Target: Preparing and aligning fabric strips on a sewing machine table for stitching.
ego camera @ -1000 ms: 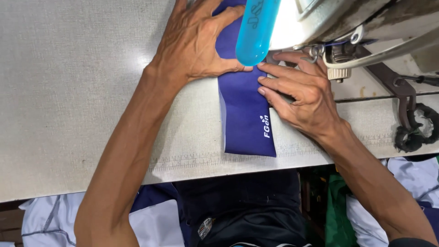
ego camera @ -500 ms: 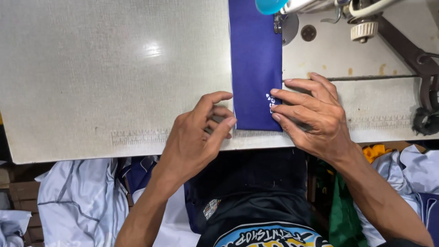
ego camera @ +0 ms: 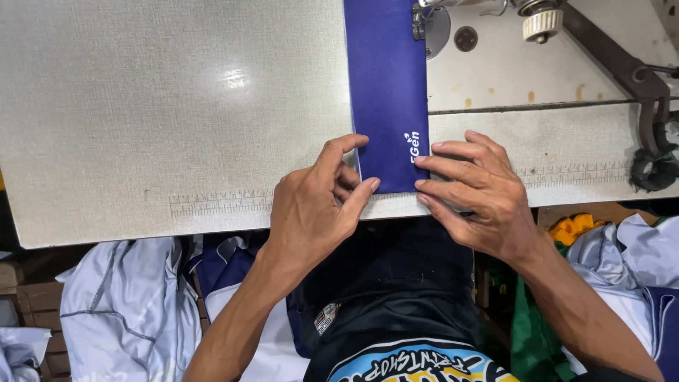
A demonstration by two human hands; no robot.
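Two hands: left hand point(ego camera: 311, 205) fingers pinch smooth blue fabric strip point(ego camera: 387, 92); right hand point(ego camera: 477, 194) fingers flat on it.

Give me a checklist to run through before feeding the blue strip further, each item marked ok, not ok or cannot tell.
1. Left hand grips the blue fabric strip at its near end: ok.
2. Right hand fingertips press on the strip's right edge: ok.
3. Strip lies flat and straight on the sewing table: ok.
4. Strip's far end under the presser foot: cannot tell.
5. Fingers well away from the needle: ok.
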